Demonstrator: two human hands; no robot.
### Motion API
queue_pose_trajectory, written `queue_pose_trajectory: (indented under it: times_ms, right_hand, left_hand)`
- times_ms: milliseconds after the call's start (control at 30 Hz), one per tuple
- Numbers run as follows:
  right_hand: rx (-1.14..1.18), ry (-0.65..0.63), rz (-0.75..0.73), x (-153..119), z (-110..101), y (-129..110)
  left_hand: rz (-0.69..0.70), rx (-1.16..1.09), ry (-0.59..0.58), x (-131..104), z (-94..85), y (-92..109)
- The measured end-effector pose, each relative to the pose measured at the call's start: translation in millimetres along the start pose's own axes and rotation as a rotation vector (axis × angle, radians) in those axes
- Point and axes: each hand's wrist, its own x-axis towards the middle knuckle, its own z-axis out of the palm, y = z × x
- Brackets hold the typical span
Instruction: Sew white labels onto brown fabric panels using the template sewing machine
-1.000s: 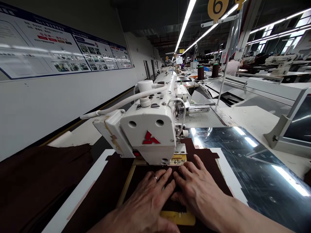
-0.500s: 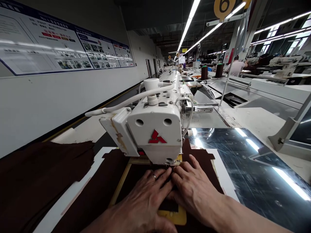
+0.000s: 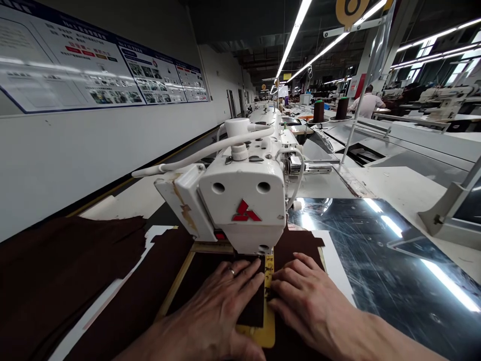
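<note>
Under the head of a white sewing machine (image 3: 244, 200) lies dark brown fabric (image 3: 150, 281) with a yellow frame-shaped template (image 3: 269, 316) on it. Within the frame is a dark brown fabric piece (image 3: 251, 311). My left hand (image 3: 221, 306) presses flat on that piece, fingers stretched toward the needle area, a ring on one finger. My right hand (image 3: 308, 296) rests on the brown fabric just right of the template, fingertips at its right bar and fingers slightly bent but extended. The needle and presser foot are mostly hidden by the machine head.
White sheet material (image 3: 340, 271) shows beneath the fabric. More brown fabric (image 3: 56, 265) is heaped at left. A shiny metal table plate (image 3: 398, 255) extends right. Brown thread cones (image 3: 341, 108) stand behind, and a person (image 3: 368, 100) sits farther off at right.
My right hand has moved right, away from my left hand, uncovering the template's right bar. The template and fabric have shifted slightly left. My left hand stays flat on the inner piece.
</note>
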Motion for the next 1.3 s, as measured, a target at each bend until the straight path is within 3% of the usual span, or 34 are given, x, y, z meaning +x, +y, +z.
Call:
queue_pose_trajectory:
  times_ms: [133, 267, 500, 833, 1067, 1300]
  right_hand:
    - [0.017, -0.034, -0.016, -8.6, -3.0, 4.8]
    - [0.022, -0.058, -0.032, -10.1, -5.6, 5.9]
    - [-0.004, -0.102, -0.027, -8.4, -8.3, 3.8]
    - [-0.080, -0.194, -0.032, -8.6, -13.7, 6.4]
    - [-0.138, -0.247, -0.001, -1.4, -17.3, -14.3]
    - [-0.183, -0.331, -0.018, -0.8, -12.8, -32.2]
  left_hand:
    - [-0.011, 0.010, -0.009, -0.4, 0.6, -0.7]
    - [0.017, 0.017, -0.025, 2.9, -13.6, -3.5]
    - [0.108, 0.063, 0.146, 17.5, -32.3, -8.2]
    - [0.169, 0.004, 0.210, 26.6, -27.8, -10.0]
    - [0.095, -0.062, 0.168, 25.0, -24.0, -2.1]
    - [0.194, -0.136, 0.298, 18.3, -11.2, -17.9]
